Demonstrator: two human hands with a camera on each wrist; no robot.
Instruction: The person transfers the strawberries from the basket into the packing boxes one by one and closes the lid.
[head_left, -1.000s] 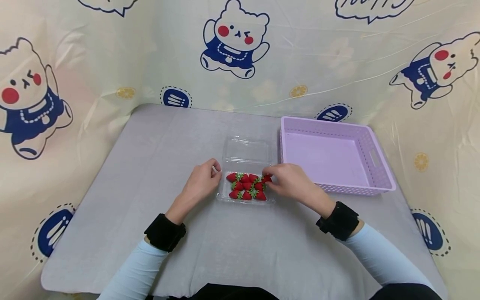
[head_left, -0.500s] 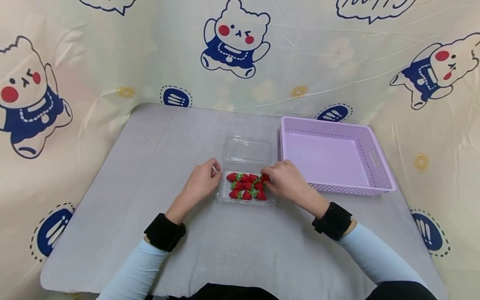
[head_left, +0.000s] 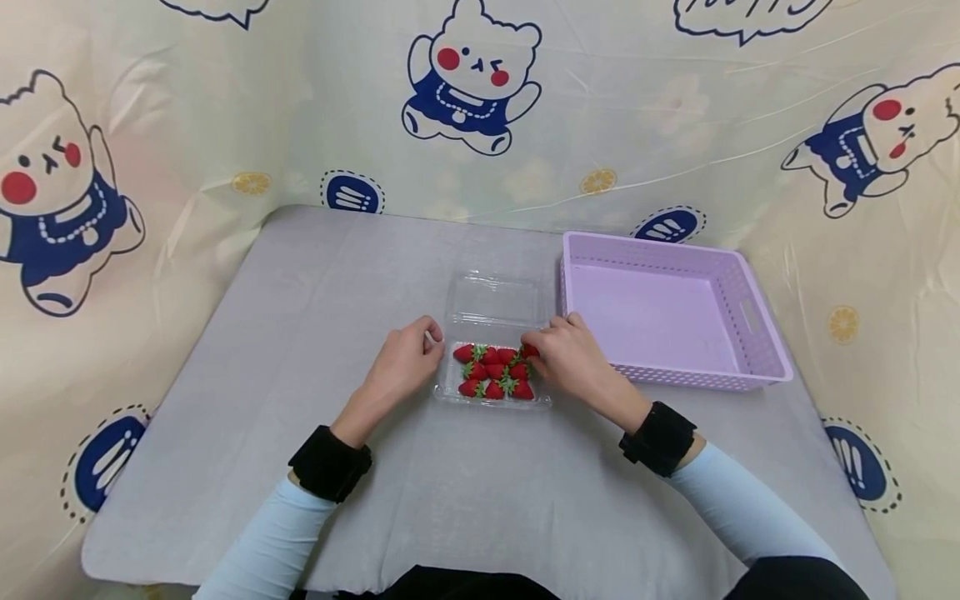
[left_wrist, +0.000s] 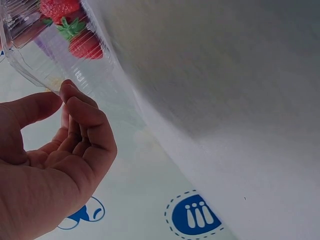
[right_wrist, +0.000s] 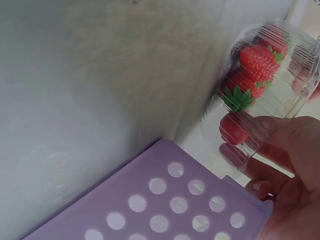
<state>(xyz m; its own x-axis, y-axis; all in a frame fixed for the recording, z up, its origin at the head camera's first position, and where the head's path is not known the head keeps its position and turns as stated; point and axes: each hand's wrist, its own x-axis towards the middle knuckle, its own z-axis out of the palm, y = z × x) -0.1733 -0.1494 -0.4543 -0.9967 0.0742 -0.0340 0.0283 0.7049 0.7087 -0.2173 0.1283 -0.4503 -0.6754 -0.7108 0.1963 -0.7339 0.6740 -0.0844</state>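
Note:
A clear plastic clamshell box (head_left: 446, 382) lies on the table, its lid (head_left: 495, 298) folded back. Inside sit several red strawberries (head_left: 494, 372) with green leaves, in rough rows. My left hand (head_left: 406, 357) pinches the box's left rim between thumb and index finger; the left wrist view shows the fingertips meeting at the clear edge (left_wrist: 31, 74). At the box's far right corner, my right hand (head_left: 573, 357) grips a strawberry (right_wrist: 233, 129) with its fingers inside the box. That berry shows through the clear wall in the right wrist view and is partly hidden from above.
A lilac plastic basket (head_left: 675, 312) with perforated sides stands right of the box, close to my right hand. Grey cloth covers the table (head_left: 300, 275). A patterned curtain (head_left: 637, 100) hangs behind and at both sides.
My right hand has shifted slightly left and away from me at the box's far right corner, with the strawberry in its fingers. The left hand stays at the rim.

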